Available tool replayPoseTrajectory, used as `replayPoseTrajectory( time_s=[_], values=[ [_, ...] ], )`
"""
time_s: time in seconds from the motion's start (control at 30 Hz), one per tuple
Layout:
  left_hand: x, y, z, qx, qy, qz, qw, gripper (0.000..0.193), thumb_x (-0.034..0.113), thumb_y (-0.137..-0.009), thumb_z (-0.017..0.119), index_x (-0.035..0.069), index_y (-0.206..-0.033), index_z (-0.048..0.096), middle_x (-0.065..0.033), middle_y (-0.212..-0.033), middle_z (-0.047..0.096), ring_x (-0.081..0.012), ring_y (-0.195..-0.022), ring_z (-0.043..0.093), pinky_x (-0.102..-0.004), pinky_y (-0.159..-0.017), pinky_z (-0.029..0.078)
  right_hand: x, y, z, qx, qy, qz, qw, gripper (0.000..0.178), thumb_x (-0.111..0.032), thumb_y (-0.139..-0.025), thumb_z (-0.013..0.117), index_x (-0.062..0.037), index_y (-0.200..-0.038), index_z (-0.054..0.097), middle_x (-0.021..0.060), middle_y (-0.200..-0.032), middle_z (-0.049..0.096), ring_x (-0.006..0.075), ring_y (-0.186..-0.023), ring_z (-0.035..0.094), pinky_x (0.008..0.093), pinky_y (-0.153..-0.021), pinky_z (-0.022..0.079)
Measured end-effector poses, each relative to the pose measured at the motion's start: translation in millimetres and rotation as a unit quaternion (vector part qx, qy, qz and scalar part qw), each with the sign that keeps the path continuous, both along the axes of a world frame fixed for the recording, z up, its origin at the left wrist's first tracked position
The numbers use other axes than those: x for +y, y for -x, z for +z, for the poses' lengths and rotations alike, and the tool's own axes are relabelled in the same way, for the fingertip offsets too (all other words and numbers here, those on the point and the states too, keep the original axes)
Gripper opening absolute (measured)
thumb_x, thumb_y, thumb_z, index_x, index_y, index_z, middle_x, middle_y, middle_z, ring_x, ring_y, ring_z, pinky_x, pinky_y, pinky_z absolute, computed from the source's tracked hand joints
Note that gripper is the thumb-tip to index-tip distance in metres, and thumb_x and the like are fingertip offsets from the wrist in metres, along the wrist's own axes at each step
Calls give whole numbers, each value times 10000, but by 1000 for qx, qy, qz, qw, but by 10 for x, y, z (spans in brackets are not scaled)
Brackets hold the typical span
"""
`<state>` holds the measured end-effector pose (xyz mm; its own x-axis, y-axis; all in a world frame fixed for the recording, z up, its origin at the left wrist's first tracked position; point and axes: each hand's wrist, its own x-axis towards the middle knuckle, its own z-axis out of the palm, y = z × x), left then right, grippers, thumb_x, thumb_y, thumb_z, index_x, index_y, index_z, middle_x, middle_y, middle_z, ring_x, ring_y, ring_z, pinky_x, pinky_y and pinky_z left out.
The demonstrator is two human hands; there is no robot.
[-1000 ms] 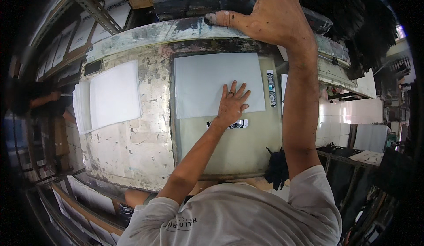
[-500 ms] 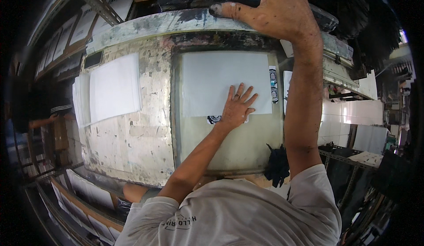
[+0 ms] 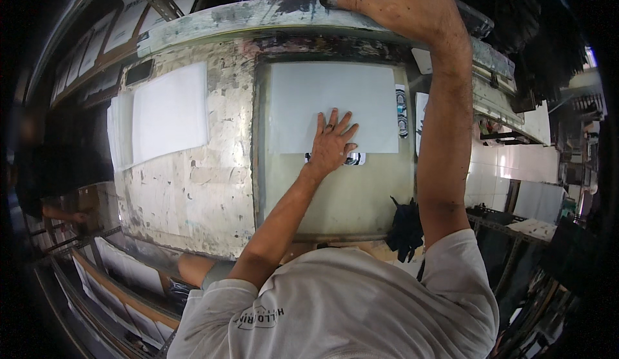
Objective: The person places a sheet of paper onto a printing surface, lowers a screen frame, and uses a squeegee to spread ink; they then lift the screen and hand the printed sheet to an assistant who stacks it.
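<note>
My left hand point(image 3: 331, 146) lies flat, its fingers spread, on the lower part of a white sheet point(image 3: 335, 85). The sheet rests on a pale rectangular work surface point(image 3: 342, 191) inside a dark border. Black-and-white printed pieces show from under it: a printed strip point(image 3: 402, 110) at its right edge and a printed piece point(image 3: 354, 159) at its lower edge, partly hidden by my hand. At the top, my right hand point(image 3: 419, 7) grips a paint-stained frame bar point(image 3: 258, 14); its thumb presses on the bar, while most of its fingers are out of the picture.
A stack of white sheets point(image 3: 171, 114) lies on the stained tabletop point(image 3: 193, 198) at left, beside a small dark rectangle point(image 3: 139, 72). A dark rag point(image 3: 405, 227) hangs at the near right edge. Racks with boards point(image 3: 132, 272) stand lower left, and another person's hand point(image 3: 78, 218) shows far left.
My left hand has slid a little to the left over the sheet, uncovering more of the printed piece below. My right hand stays at the frame bar. The whole view has shifted slightly.
</note>
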<state>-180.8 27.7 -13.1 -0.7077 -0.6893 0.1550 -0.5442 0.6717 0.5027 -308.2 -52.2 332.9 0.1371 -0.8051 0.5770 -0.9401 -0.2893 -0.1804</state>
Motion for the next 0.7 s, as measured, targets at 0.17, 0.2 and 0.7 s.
replayPoseTrajectory(
  time_s=[0.17,0.2,0.7],
  values=[
    [-102,-316,556,210,-41,103,971,641,255,-886,738,113,-1467,507,-134,-1508,499,-367,-1434,409,-574,-1186,249,-19,277,-210,19,-6,49,999,505,-405,-742,839,-88,-1128,765,163,-1075,737,280,-956,699,390,-869,528],
    [-103,-439,694,333,-65,155,928,692,217,-860,766,76,-1476,483,-146,-1467,532,-342,-1387,465,-516,-1160,306,-19,280,-331,55,48,67,995,467,-370,-769,837,-95,-1140,763,149,-1064,756,248,-899,729,360,-817,554],
    [621,-2278,159,468,-200,387,769,922,-29,-586,874,-27,-1426,493,-125,-1382,550,-252,-1227,552,-369,-1061,458,1311,-233,-1985,-137,-263,65,953,420,-175,-846,716,-207,-1264,714,199,-1058,715,349,-955,692,440,-840,521]
  ],
)
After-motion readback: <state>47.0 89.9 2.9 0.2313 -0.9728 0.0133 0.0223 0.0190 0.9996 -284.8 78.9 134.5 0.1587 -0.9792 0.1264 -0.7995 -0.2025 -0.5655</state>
